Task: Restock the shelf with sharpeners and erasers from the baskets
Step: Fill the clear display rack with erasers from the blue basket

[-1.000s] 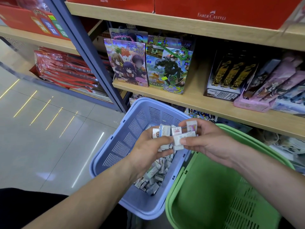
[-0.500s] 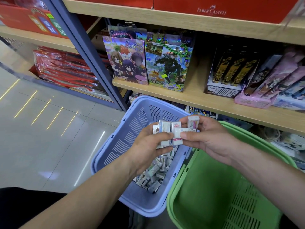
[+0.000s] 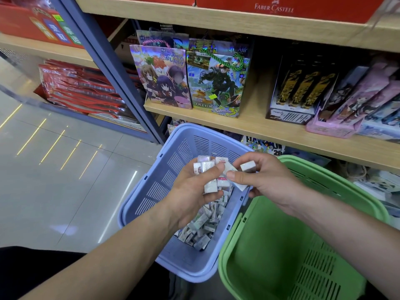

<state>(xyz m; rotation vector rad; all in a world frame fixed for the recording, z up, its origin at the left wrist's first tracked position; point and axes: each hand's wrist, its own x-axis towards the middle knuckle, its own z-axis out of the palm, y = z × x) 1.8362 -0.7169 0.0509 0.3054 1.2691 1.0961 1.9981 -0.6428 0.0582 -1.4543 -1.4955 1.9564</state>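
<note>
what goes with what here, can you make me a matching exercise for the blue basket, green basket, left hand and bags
1 blue basket
2 green basket
3 left hand
4 bags

a stand on the shelf
b grips a bunch of erasers
c nothing seen inside
d loose erasers at the bottom

Pairs: 1-d, 2-c, 3-b, 4-a

Red box [image 3: 303,11]: read "FABER CASTELL" in pale letters.
Gift bag with green cord [image 3: 216,87]: carried "Splatoon 3" at its lower right corner.
Gift bag with pink cord [image 3: 160,83]: showed Japanese lettering, "中二病でも恋がしたい!", across its top.
Glossy cover [image 3: 263,147]: showed "28" and large letters beginning "HA", the rest hidden.
Red sign [image 3: 54,29]: bore Chinese characters, too blurred to read.
Erasers [image 3: 208,169]: wrappers were printed, too small to read.
</note>
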